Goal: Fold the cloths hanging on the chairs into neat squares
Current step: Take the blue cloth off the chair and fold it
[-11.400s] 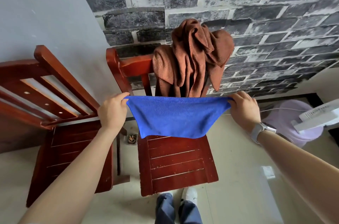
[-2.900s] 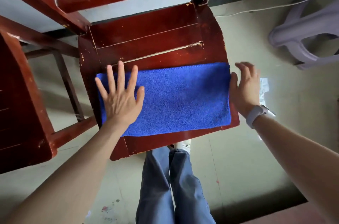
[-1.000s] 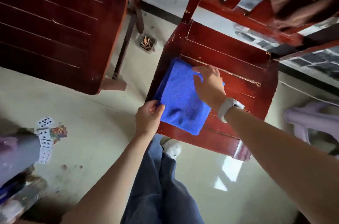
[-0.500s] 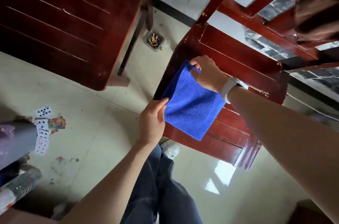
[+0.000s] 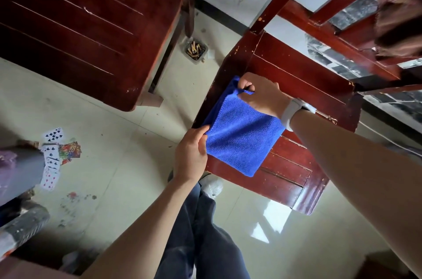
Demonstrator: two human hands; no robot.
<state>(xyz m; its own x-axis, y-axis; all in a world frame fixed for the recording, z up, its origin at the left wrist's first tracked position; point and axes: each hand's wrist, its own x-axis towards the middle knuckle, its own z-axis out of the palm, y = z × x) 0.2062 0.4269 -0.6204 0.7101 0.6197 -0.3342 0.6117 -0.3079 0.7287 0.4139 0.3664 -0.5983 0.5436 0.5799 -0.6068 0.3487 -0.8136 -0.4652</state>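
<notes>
two red wooden chairs, one blue cloth [image 5: 242, 139] folded square over the near chair [image 5: 303, 86]'s seat, one brown cloth [image 5: 402, 20] on its back. left hand [image 5: 190, 156] pinches the blue cloth's near corner; right hand [image 5: 262, 94], fingers curled, grips its far corner.

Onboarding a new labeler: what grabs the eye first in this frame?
The bright blue cloth, folded to a rough square, sits at the frame's centre over the red wooden chair seat, pinched by the left hand and right hand at two corners. Next, the playing cards scattered on the floor at left.
</notes>
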